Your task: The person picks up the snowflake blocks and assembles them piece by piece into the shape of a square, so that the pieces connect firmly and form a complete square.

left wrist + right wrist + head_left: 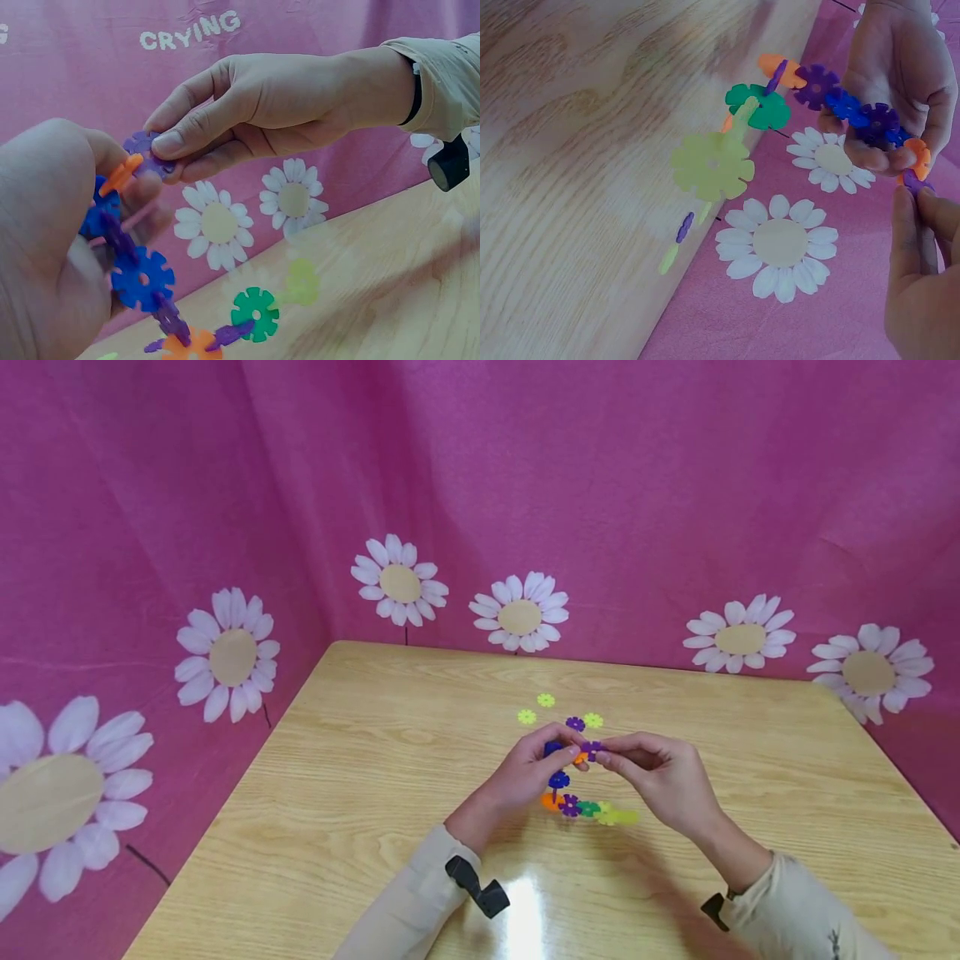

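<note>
Between thumb and fingers, my left hand [534, 762] holds a chain of interlocking plastic flower discs near its orange end disc [120, 176]. My right hand [672, 781] pinches a purple flower disc [141, 142], which meets the slot edge of that orange disc. From the left hand the chain hangs in a curve over the table: a blue disc [142, 279], another orange disc [193, 348], a green disc [744, 109] and a yellow-green disc [713, 166], with purple ones between. The left fingers partly hide its upper discs.
Beyond the hands, several loose discs lie on the wooden table [360, 743]: yellow ones [546, 700] and a purple one [575, 724]. A pink curtain [600, 485] printed with white daisies hangs along the table's back and left edges.
</note>
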Demonstrator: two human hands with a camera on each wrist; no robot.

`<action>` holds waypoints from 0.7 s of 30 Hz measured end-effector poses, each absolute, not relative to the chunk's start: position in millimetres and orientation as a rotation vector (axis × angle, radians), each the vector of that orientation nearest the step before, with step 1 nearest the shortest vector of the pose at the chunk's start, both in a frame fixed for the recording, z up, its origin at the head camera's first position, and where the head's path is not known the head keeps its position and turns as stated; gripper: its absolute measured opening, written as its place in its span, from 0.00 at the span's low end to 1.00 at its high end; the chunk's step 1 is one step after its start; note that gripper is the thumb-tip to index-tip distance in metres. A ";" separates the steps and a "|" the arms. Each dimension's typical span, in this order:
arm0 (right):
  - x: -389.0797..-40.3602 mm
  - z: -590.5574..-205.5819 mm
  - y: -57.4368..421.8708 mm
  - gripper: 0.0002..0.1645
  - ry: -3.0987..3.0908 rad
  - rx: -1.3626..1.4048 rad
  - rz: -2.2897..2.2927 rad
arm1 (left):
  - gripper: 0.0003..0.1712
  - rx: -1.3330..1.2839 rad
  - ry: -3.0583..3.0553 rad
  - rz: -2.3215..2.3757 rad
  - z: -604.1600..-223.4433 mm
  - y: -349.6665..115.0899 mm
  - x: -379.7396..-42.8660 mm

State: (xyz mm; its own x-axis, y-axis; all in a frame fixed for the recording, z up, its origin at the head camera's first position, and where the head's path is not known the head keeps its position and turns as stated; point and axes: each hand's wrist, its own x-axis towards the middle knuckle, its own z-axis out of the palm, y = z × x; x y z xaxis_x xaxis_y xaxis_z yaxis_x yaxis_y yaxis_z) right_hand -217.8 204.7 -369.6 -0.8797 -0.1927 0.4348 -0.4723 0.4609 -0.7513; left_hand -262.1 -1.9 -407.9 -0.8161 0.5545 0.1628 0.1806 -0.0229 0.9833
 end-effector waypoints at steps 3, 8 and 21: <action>-218.1 -368.5 203.7 0.09 -2.429 0.576 1.401 | 0.11 0.773 2.005 1.932 -406.6 -3.5 -263.4; -218.6 -367.8 199.1 0.09 -2.440 0.598 1.441 | 0.10 0.781 2.026 1.956 -403.5 -3.9 -262.5; -219.0 -366.1 195.5 0.08 -2.470 0.639 1.489 | 0.10 0.727 1.946 2.047 -400.3 -6.1 -261.0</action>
State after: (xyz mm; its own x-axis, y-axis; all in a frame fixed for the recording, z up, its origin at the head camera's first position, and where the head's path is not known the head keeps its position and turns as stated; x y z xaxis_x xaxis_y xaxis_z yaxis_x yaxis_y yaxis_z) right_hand -219.0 195.5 -366.1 -0.8897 -0.2645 0.3722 -0.4526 0.4038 -0.7950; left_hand -261.0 -6.1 -400.3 -0.8520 0.4853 0.1964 0.1716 -0.0956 0.9805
